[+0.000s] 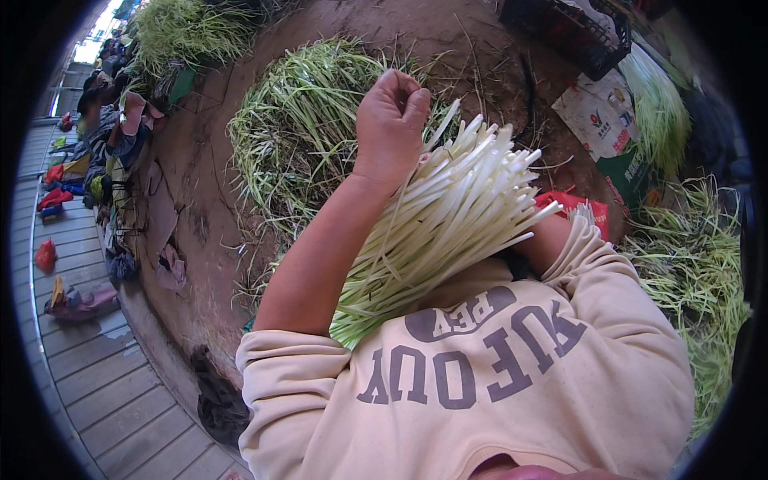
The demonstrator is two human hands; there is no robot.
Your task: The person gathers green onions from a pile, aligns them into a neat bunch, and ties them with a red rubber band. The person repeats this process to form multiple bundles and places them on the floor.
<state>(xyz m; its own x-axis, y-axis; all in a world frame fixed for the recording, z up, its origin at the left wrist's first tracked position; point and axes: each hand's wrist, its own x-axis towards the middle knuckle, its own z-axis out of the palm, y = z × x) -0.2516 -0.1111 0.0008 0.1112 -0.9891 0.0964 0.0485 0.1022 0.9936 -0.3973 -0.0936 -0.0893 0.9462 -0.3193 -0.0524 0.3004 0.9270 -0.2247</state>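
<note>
A thick bundle of chive-like stalks [444, 198] lies across my front, its white cut ends up and right and its green leaves down and left. Beside its upper left edge my left hand [393, 120] is curled into a fist, thumb against the bent index finger. Nothing shows inside that fist, though its underside is hidden. A thin strand runs down over the stalks just below it. My right forearm reaches behind the bundle's right side, and the right hand is hidden there.
A heap of loose green leaves [300, 126] lies on the earth floor ahead. More leaves [690, 258] lie at right, near a red bag [579, 207]. A black plastic crate [570, 36] and pale stalks [657, 102] are at upper right. Another person [111, 129] is at far left.
</note>
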